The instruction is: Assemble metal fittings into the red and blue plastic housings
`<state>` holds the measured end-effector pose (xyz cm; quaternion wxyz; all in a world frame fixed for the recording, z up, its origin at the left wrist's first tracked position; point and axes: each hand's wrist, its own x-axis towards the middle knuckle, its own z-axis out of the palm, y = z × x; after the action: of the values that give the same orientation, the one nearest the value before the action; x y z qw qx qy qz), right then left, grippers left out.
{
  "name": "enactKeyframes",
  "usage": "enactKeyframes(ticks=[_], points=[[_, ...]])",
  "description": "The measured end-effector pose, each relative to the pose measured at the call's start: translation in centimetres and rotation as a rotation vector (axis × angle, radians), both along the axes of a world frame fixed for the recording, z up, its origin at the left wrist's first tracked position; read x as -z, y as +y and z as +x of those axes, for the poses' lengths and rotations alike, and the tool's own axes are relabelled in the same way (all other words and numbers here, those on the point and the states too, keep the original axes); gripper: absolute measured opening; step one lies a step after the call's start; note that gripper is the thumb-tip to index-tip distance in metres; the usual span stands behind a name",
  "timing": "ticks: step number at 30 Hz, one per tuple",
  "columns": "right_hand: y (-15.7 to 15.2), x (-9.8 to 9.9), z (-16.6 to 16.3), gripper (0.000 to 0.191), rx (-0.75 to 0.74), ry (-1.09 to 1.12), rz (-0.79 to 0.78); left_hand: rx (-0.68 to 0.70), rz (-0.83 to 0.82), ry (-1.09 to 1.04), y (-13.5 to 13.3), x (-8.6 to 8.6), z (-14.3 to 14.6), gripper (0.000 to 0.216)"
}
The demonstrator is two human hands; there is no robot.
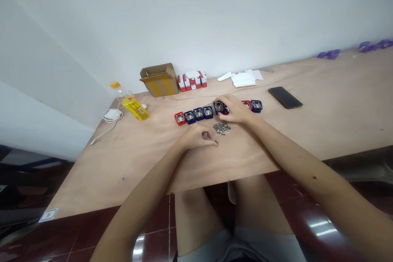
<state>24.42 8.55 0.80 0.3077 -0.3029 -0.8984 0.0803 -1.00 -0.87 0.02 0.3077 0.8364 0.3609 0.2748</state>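
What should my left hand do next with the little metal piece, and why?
Probably carry the left hand and its pinched metal piece up to the blue block that the right hand grips in the row: the piece is clear of the loose pile, and that block is the only one held.

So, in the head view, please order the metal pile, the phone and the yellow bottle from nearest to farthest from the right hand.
1. Metal pile, just beside the right hand, on its near side.
2. Phone, off to the right.
3. Yellow bottle, far to the left.
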Motion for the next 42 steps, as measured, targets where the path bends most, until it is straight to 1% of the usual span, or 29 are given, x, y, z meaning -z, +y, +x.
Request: enactKeyframes(ticks=[3, 6, 10, 12, 14, 16, 18, 21, 25, 29, 31, 33, 35, 38, 42], points=[[0.1, 0.1, -0.3, 0.046, -0.001, -0.067, 0.009, -0.026, 0.019, 0.056, 0.0, 0.1, 0.6, 0.033], [0.5, 0.7, -0.5, 0.047, 0.013, -0.124, 0.003, -0.016, 0.021, 0.116, 0.2, 0.2, 0.8, 0.024], [1.2, 1.4, -0.4, 0.050, 0.037, -0.173, 0.002, -0.027, 0.049, 0.115, 0.4, 0.5, 0.6, 0.029], [1.4, 1.5, -0.3, 0.049, 0.005, -0.178, 0.015, -0.065, 0.082, 0.104, 0.5, 0.6, 0.4, 0.034], [1.5, 1.3, -0.2, 0.047, -0.040, -0.163, 0.021, -0.132, 0.150, 0.111, 0.5, 0.7, 0.2, 0.042], [1.4, 0.9, 0.1, 0.043, -0.064, -0.123, 0.007, -0.204, 0.253, 0.128, 0.6, 0.9, 0.1, 0.047], [1.1, 0.4, 0.6, 0.040, -0.065, -0.058, -0.012, -0.266, 0.360, 0.140, 0.8, 1.1, 0.2, 0.047], [0.7, 0.0, 1.2, 0.046, -0.048, 0.006, -0.013, -0.332, 0.477, 0.192, 1.1, 1.5, 0.5, 0.046], [0.3, 0.2, 1.5, 0.043, -0.004, -0.004, -0.010, -0.370, 0.615, 0.206, 1.5, 1.4, 1.0, 0.035], [0.2, 0.4, 1.1, 0.046, 0.001, 0.014, 0.016, -0.418, 0.679, 0.208, 1.9, 1.3, 0.9, 0.019], [-0.2, 0.5, 0.6, 0.046, -0.028, 0.016, 0.060, -0.483, 0.696, 0.216, 2.1, 1.4, 0.5, 0.017], [-0.8, 0.5, -0.1, 0.045, -0.088, -0.012, 0.105, -0.570, 0.709, 0.220, 2.4, 1.5, 0.0, 0.021], [-1.7, 0.4, -0.9, 0.040, -0.157, -0.069, 0.112, -0.636, 0.736, 0.217, 2.7, 1.5, -0.6, 0.020], [-3.1, 0.4, -2.1, 0.038, -0.256, -0.150, 0.067, -0.661, 0.753, 0.230, 3.1, 1.5, -1.5, 0.017], [-4.0, 0.7, -3.4, 0.032, -0.365, -0.165, 0.040, -0.666, 0.719, 0.202, 3.6, 1.3, -2.1, 0.014]])
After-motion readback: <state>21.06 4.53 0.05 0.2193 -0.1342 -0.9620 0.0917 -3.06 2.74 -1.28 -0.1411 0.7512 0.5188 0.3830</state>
